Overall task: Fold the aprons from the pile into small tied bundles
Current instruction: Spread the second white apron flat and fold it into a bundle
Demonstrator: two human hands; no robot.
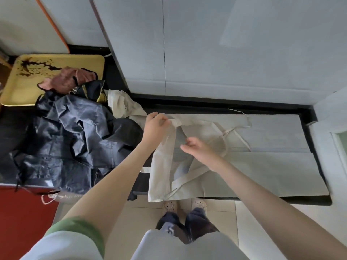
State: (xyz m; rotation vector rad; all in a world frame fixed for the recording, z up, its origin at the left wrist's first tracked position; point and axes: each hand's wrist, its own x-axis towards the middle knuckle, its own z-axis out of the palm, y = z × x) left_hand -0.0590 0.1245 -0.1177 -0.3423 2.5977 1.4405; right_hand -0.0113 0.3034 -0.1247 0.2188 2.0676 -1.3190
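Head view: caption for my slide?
Left hand pinches a strap of the cream apron; right hand hovers loose above it.
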